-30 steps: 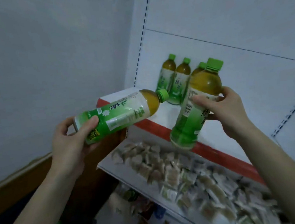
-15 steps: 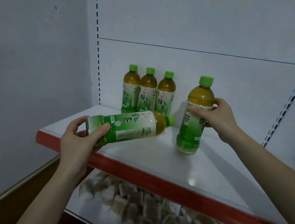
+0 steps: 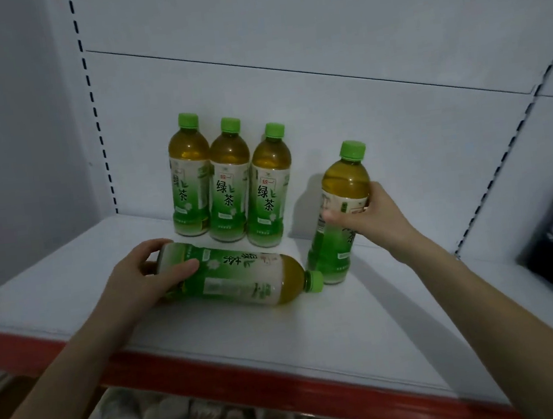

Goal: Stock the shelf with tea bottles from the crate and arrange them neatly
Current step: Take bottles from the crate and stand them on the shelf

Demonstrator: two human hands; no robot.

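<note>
Grip seems safest at the labelled waist, since full bottles likely feel heavy, stiff and slick. Left hand (image 3: 142, 279) curls round the base of the lying bottle (image 3: 242, 282) mid-shelf (image 3: 368, 329). Right hand (image 3: 369, 219) wraps the upright bottle (image 3: 344, 181) near three standing bottles (image 3: 227, 187) at the back edge.

The one view sits on the person's head and faces forward and a little downward, close over the white shelf (image 3: 72, 301), so both forearms enter from the bottom edge. Its wide lens bows the back panel (image 3: 283, 36). From frame centre, the left hand (image 3: 139, 283) on the lying bottle (image 3: 242, 282) is at 8 o'clock, the right hand (image 3: 376, 218) on the upright bottle (image 3: 344, 181) at 3 o'clock, and the red front edge (image 3: 287, 377) at 6 o'clock.
</note>
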